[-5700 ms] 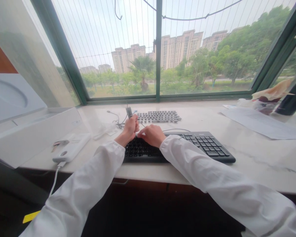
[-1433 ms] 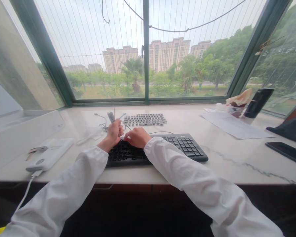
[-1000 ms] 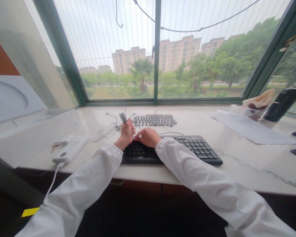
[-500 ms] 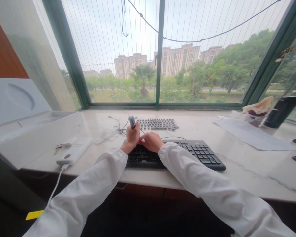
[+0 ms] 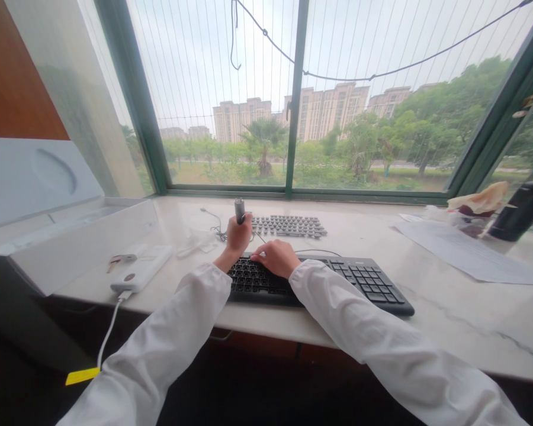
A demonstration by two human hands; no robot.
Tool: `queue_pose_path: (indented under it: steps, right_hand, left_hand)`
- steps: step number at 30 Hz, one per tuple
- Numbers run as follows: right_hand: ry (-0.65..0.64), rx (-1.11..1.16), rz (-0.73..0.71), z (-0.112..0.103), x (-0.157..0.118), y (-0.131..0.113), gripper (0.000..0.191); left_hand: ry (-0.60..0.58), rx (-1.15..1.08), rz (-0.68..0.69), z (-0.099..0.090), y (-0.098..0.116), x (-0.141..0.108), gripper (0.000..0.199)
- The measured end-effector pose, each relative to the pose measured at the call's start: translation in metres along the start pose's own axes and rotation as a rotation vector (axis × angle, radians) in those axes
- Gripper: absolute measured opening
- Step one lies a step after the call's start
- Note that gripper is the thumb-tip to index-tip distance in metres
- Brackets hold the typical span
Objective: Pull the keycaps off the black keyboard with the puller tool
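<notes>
My left hand (image 5: 238, 235) is closed in a fist around an upright tool with a dark cylindrical handle (image 5: 240, 211), grey at its top end. Its lower end is hidden by the hand. Below lies a black keyboard (image 5: 350, 269). The left part of the keyboard shows bare key sockets, while its number pad at the right has its keycaps on. My right hand (image 5: 276, 258) rests on the keyboard's upper left part, thumb stretched left and the other fingers bent; I see nothing held in it. Behind the keyboard, loose keycaps (image 5: 288, 225) stand in rows on the table.
To the left are a white power bank (image 5: 141, 269) with a cable, keys (image 5: 114, 262) and an open white box (image 5: 89, 242). Thin cables (image 5: 220, 228) lie behind my left hand. At right are paper sheets (image 5: 466, 248) and a dark cup (image 5: 522, 210). A window (image 5: 231, 142) stands behind.
My left hand with the tool has lifted slightly and come away from my right hand. The right hand's fingers now lie on the keyboard. The whole view has shifted slightly.
</notes>
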State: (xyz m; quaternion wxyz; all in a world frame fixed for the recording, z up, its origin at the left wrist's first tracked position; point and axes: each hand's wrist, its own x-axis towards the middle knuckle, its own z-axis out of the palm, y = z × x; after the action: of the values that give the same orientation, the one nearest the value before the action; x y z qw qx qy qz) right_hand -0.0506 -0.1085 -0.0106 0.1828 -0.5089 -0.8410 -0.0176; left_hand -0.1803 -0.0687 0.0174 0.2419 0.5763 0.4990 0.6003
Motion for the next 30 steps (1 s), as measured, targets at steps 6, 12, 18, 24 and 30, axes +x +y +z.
queue_pose_path:
  steps: [6,12,18,24,30]
  right_hand:
    - [-0.023,-0.083,-0.076,-0.006,0.000,-0.001,0.042]
    - [-0.049,-0.190,-0.133,-0.005,-0.001,-0.003,0.040]
    - [-0.058,-0.253,-0.177,-0.006,-0.003,-0.008,0.039]
    - [-0.054,-0.262,-0.198,-0.011,-0.005,-0.011,0.038]
    - [-0.069,-0.153,-0.251,-0.016,-0.006,-0.014,0.023]
  left_hand:
    - [0.064,0.158,0.069,-0.016,-0.008,0.004,0.034]
    - [-0.007,0.554,0.363,-0.019,-0.003,-0.002,0.029]
    - [-0.072,0.710,0.430,-0.023,-0.010,0.001,0.027]
    - [-0.054,0.776,0.397,-0.029,-0.014,0.009,0.028]
    - [-0.054,0.837,0.350,-0.030,-0.015,0.010,0.029]
